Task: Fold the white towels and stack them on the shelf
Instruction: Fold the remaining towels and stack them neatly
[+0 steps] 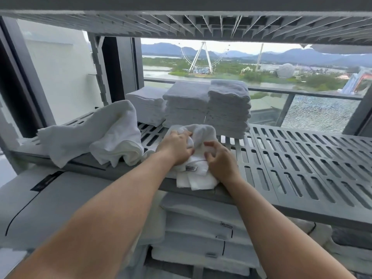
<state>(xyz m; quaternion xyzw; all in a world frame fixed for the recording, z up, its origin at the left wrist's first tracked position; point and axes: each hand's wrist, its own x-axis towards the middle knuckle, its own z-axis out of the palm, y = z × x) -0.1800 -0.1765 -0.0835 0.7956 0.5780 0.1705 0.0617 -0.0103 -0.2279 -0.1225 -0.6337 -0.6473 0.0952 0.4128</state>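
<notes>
A crumpled white towel [198, 174] with a small label lies at the front edge of the grey slatted shelf [302, 168]. My left hand [175, 147] grips its bunched upper part. My right hand [220, 163] has curled fingers on the towel's lower right part, pinching the cloth. Behind it stand three stacks of folded white towels [227, 109]. A loose heap of unfolded white towels [100, 137] lies on the shelf to the left.
Another slatted shelf [181, 25] hangs close overhead. Below the working shelf lie stacked folded white linens [201, 228]. A window with a balcony railing [302, 93] is behind the stacks. The shelf's right half carries nothing.
</notes>
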